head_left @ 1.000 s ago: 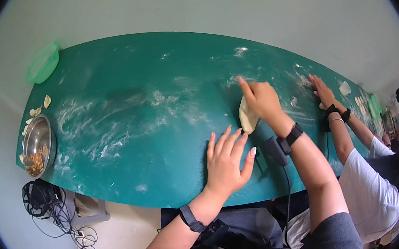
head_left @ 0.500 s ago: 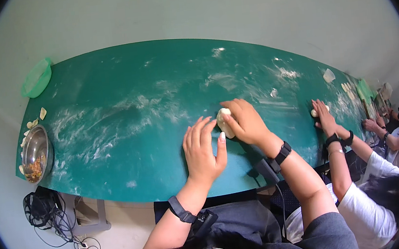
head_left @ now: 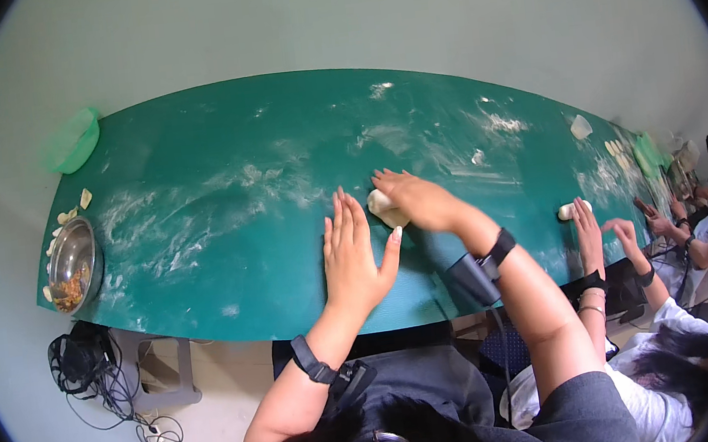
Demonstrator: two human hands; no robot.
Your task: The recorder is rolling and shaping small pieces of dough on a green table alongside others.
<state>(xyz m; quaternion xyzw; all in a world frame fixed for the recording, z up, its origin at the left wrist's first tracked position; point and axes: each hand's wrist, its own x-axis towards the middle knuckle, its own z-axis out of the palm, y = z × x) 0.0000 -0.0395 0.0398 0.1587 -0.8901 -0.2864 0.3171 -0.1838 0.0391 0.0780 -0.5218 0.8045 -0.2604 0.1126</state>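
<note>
A pale lump of dough (head_left: pixel 390 215) lies on the floured green table (head_left: pixel 217 149) in front of me. My right hand (head_left: pixel 425 200) reaches over its right side, fingers stretched out forward, and touches it; part of the lump is hidden under the hand. My left hand (head_left: pixel 349 256) is just left of the dough, empty, its fingers straight and its thumb spread toward the lump. Each of my wrists has a black strap with a small dark device.
A metal bowl of chopped filling (head_left: pixel 75 272) stands at the table's left end beside pale dough pieces (head_left: pixel 67 217). Behind it is a green plastic basket (head_left: pixel 78 142). On my right, a co-worker's hand (head_left: pixel 588 235) touches a dough roll (head_left: pixel 573 211). Cables (head_left: pixel 120 375) hang at lower left.
My right hand has gone from curled around the dough to stretched over it, shifting slightly left with the lump. My left fingers have straightened. The co-worker's hands have moved apart.
</note>
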